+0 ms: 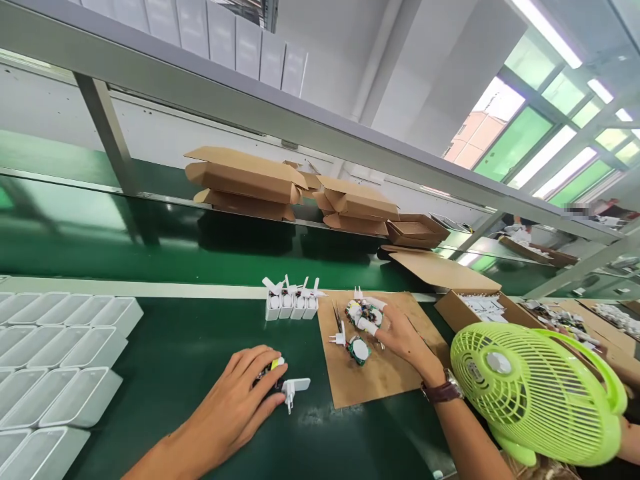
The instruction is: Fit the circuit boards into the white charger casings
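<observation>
On the green bench (375, 433), I see the left hand (250, 390) curled around a yellow-marked assembly (275, 363); on the cardboard (400, 373), the half-open right hand (399, 333) touches circuit parts (356, 311), grip unclear.

There's a bare stretch of tabletop (190, 333) between the rows of white cases (83, 393) and the left hand (247, 393), and more of it toward the person, short of the cardboard sheet (395, 370). Straight ahead, the row of small white boxes (291, 307) blocks the way along the back edge, while the right hand (400, 335) has the green fan (535, 393) (bulky thing, that) just beside its wrist and an open carton (453, 311) behind the fan hemming it in.
</observation>
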`<state>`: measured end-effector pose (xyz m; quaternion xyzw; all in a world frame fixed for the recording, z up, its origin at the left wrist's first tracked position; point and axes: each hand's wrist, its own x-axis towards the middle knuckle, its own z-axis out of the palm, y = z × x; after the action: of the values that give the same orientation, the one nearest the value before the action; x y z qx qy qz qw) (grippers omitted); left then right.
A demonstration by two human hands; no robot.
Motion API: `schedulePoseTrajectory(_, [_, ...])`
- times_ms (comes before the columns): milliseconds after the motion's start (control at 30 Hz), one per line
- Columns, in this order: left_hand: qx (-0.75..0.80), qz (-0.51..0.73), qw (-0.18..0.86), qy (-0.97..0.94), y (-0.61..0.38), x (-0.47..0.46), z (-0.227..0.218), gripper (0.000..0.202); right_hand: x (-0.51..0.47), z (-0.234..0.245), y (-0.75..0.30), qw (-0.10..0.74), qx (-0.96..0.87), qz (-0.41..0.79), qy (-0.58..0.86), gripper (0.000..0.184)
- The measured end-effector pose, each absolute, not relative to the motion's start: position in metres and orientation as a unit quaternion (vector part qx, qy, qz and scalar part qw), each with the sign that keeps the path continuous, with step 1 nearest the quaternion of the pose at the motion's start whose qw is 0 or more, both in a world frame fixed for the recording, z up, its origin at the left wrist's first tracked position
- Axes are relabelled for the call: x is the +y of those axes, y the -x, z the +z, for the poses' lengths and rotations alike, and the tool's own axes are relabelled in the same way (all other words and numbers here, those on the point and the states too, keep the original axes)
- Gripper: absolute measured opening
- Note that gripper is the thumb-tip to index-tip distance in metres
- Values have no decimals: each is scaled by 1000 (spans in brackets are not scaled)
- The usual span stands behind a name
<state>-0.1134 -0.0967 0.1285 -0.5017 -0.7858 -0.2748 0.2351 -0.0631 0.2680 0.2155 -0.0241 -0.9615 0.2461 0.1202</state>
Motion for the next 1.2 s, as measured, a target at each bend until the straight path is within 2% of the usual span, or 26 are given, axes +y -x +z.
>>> schedulePoseTrajectory(133, [-774,-326,337,425,123,-112,176,35,226,233,65,156,-959,225,-73,45])
schedulePoseTrajectory(333, [-756,-374,490,220,108,-183,229,41,152,222,72,82,-931,175,-308,45])
schedulePoseTrajectory(433, [-775,-318,518,173,89,-227,234,40,135,198,79,51,-927,133,-347,41])
schedulePoseTrajectory(633, [-886,-119,411,180,58,-275,205,18,135,154,89,59,-937,42,-342,33])
schedulePoseTrajectory(800, [-933,-17,295,205,45,-278,168,5,139,142,90,95,-938,39,-330,28])
schedulePoseTrajectory(967, [-925,-128,232,272,42,-256,176,9,133,149,85,82,-946,91,-301,26])
schedulePoseTrajectory(1067, [-904,-205,171,333,54,-226,184,8,131,151,86,66,-947,139,-281,38])
schedulePoseTrajectory(1200, [-877,-244,64,409,95,-181,185,15,135,147,85,69,-946,176,-264,55])
